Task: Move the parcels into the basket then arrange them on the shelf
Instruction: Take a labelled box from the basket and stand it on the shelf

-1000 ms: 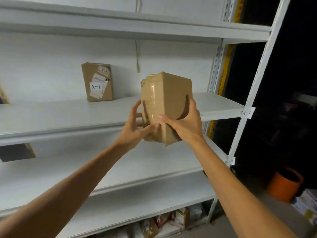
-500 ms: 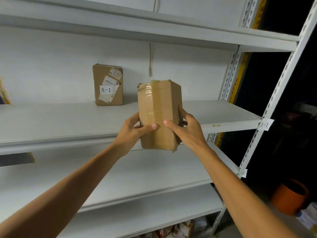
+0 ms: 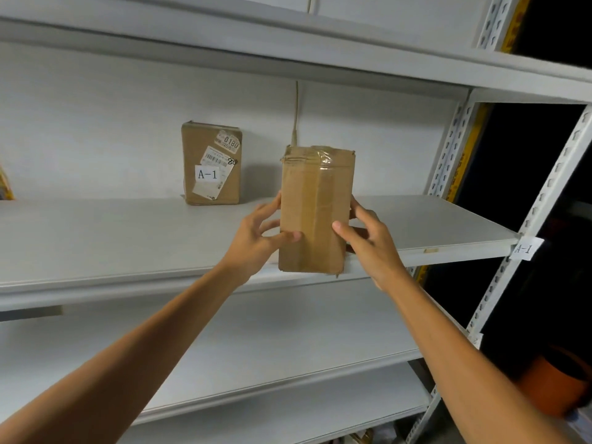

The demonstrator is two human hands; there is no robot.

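Note:
A tall brown taped parcel stands upright over the front edge of the white middle shelf. My left hand holds its left side, thumb across the front face. My right hand grips its right side, with the thumb on the front corner and the fingers behind. I cannot tell whether its base rests on the shelf board. A second brown parcel with stickers and an "A-1" tag stands against the back wall, to the left and behind. No basket is in view.
A perforated upright post with an "A-1" label bounds the shelf on the right. Another shelf board runs above and a lower shelf below. An orange bin sits on the dark floor at right.
Both hands have carried the parcel up and forward from below the shelf edge to the shelf's front edge and turned it upright. The second parcel has not moved.

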